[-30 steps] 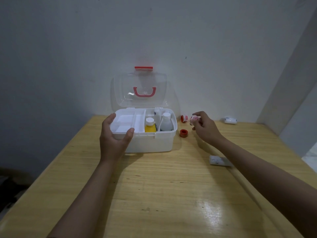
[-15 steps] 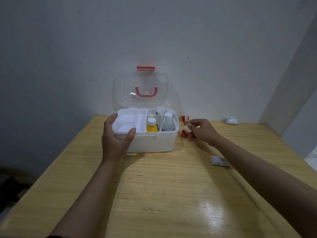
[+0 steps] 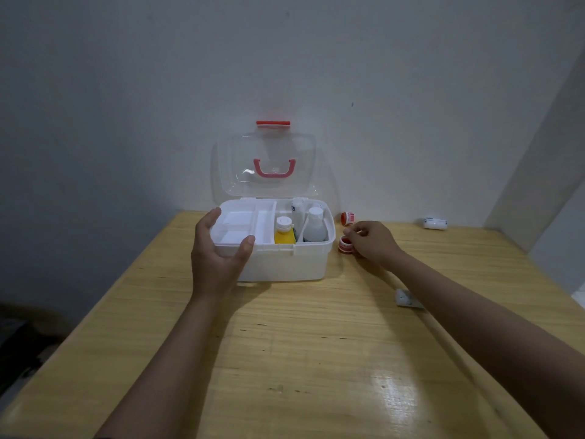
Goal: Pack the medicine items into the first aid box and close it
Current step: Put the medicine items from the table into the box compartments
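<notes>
The white first aid box (image 3: 285, 264) stands open at the table's far middle, its clear lid (image 3: 266, 166) with a red handle upright. Its right half holds a yellow bottle (image 3: 284, 236) and two white bottles (image 3: 314, 231). The left half holds a white tray (image 3: 240, 221). My left hand (image 3: 218, 255) grips the box's front left corner, thumb on the rim. My right hand (image 3: 372, 240) pinches a small red-and-white roll (image 3: 344, 246) that sits on the table just right of the box.
A second red-and-white roll (image 3: 348, 217) lies behind my right hand near the wall. A white bandage roll (image 3: 436, 223) rests at the far right. A flat white packet (image 3: 408, 298) lies beside my right forearm. The wooden table (image 3: 300, 359) meets walls at the back and right.
My right hand came down and left with the small roll, from beside the back roll to the table next to the box. My left hand stayed on the box.
</notes>
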`<state>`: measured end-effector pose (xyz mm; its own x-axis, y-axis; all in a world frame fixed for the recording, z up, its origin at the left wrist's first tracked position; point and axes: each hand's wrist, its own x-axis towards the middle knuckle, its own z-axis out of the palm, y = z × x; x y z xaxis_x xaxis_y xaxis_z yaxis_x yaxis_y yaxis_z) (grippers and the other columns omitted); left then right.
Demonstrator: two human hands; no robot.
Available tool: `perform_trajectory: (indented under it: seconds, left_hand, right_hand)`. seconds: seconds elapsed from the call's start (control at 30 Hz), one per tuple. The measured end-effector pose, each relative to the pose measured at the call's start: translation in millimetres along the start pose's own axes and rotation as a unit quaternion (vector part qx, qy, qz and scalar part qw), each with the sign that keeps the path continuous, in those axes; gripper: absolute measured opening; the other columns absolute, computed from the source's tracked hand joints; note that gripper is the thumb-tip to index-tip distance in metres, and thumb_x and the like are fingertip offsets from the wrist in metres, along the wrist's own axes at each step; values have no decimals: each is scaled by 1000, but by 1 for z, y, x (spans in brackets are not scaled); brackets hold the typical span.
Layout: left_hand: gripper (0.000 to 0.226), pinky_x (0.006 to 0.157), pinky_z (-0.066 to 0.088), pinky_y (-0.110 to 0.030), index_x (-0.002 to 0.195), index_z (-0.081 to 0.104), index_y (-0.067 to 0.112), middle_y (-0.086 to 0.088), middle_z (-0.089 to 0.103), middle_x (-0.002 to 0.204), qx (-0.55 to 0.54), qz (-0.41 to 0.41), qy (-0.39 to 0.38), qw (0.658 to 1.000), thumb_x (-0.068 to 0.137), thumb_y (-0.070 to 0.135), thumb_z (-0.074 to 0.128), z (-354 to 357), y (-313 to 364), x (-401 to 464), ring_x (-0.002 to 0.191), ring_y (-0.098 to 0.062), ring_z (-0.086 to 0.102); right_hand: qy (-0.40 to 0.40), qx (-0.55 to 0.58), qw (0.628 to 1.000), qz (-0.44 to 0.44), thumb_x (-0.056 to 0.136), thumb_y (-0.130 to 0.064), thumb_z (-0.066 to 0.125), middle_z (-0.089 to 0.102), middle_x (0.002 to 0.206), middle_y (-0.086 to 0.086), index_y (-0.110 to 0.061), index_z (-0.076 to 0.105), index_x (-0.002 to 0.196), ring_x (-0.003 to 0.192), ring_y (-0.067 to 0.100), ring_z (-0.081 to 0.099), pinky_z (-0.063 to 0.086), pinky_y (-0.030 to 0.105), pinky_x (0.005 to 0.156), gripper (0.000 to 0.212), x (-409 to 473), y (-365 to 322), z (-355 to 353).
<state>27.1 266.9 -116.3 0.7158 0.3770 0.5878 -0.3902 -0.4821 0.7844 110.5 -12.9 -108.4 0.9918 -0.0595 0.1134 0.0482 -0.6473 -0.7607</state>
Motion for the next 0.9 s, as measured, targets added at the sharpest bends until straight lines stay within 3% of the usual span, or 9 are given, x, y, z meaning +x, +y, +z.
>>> perform_trajectory:
  seconds: [0.17, 0.37, 0.5, 0.67, 0.77, 0.9]
  left_hand:
    - [79, 90, 28, 3, 133, 43, 18, 7, 46, 134, 3, 1, 0, 1000, 65, 53, 62, 0, 1, 0, 120, -1, 39]
    - [78, 90, 30, -1, 133, 42, 18, 4, 47, 135, 5, -1, 2, 1000, 65, 52, 63, 0, 2, 0, 120, -2, 40]
    - [78, 91, 30, -1, 133, 43, 17, 10, 45, 132, 4, 1, 6, 1000, 66, 50, 64, 0, 2, 0, 120, 0, 39]
    - [79, 92, 32, -5, 134, 42, 18, 13, 43, 132, 1, -4, 6, 1000, 65, 53, 62, 1, 2, 0, 120, 0, 38]
    - [78, 93, 33, -8, 133, 42, 19, 10, 44, 133, 1, -3, 9, 1000, 66, 52, 64, 1, 2, -1, 121, -1, 38]
    - [75, 97, 36, -17, 134, 42, 17, 5, 46, 135, 3, -7, 12, 1000, 68, 44, 67, 2, 2, -1, 122, -5, 39]
  right_hand:
    - [-30, -54, 998, -23, 74, -36, 77, 69, 88, 0, -13, 74, 91, 82, 12, 60, 42, 24, 71, 29, -7, 2, -1]
    - [-2, -119, 988, -95, 79, -29, 71, 66, 98, 6, -14, 67, 107, 86, 17, 60, 47, 28, 76, 32, -11, 4, 5]
    - [1, -128, 987, -101, 81, -29, 69, 65, 99, 6, -15, 67, 100, 85, 17, 59, 49, 30, 75, 24, -12, 6, 9]
    - [-25, -146, 985, -93, 79, -25, 68, 66, 99, 6, -14, 62, 96, 87, 18, 58, 40, 25, 70, 21, -5, 4, 10]
    - [-13, -139, 988, -72, 80, -26, 67, 64, 106, 8, -10, 57, 110, 96, 22, 59, 42, 27, 74, 36, 3, 3, 13]
    - [16, -60, 998, -17, 70, -33, 77, 62, 106, 7, -9, 47, 119, 93, 20, 57, 47, 33, 76, 62, 15, 2, 17]
